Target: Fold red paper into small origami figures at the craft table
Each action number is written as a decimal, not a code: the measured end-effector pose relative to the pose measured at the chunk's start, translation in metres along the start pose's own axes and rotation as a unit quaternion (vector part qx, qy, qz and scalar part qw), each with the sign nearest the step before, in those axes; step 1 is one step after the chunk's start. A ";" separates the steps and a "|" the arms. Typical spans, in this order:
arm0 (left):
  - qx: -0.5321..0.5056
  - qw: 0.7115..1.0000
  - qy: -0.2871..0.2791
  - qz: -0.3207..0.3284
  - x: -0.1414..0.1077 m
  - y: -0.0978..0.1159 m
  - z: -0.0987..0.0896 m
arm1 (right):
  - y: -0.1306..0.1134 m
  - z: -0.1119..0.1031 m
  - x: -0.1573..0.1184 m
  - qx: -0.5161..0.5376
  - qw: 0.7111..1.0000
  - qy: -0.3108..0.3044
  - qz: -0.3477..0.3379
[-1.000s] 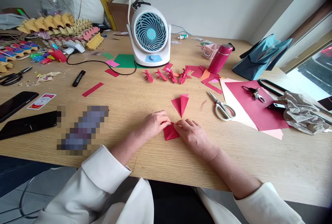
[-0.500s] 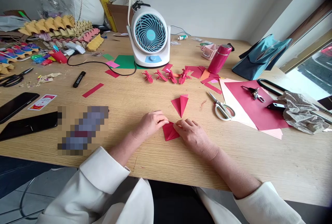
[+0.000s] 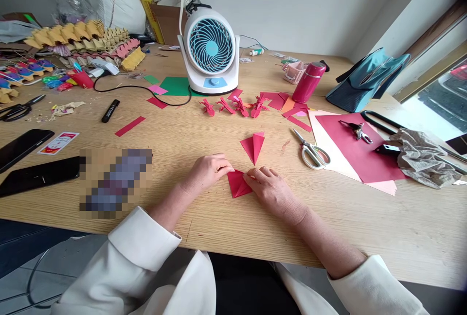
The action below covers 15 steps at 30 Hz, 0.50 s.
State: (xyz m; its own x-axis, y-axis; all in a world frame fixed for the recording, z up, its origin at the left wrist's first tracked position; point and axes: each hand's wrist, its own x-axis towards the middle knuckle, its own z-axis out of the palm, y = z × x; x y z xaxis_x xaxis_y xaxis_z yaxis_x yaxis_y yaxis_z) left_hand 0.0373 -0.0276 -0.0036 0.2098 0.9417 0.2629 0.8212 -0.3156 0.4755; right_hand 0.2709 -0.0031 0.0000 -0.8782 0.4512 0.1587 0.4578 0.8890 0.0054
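Note:
A small folded square of red paper (image 3: 239,187) lies on the table before me, diagonal creases showing on its face. At its upper left corner are the pinched fingertips of my left hand (image 3: 208,171). My right hand (image 3: 273,189) grips the upper right edge, fingers bent and pressed together; its fingers cover that corner. Just beyond sits a red kite-shaped folded paper (image 3: 254,148), its point toward me. Several red origami figures (image 3: 241,107) stand in a row farther back.
Scissors (image 3: 312,150) lie to the right beside a large red sheet (image 3: 352,145) with keys on it. A white fan (image 3: 211,52) stands at the back, near a red flask (image 3: 308,82). Phones (image 3: 40,175) and a black marker (image 3: 110,111) are at left.
My left hand has shifted slightly left, its fingertips now at the paper's upper left corner. My right hand and the paper have hardly moved.

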 end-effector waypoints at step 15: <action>-0.109 0.993 0.050 -0.004 0.002 -0.008 -0.007 | 0.001 0.000 -0.001 0.000 1.000 -0.005 -0.003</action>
State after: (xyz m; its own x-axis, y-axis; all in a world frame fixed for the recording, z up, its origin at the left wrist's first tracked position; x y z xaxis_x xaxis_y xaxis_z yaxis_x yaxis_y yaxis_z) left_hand 0.0277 -0.0241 -0.0011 0.1412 0.9311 0.3363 0.6858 -0.3370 0.6451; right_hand 0.2720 -0.0029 0.0003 -0.8823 0.4465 0.1489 0.4524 0.8918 0.0071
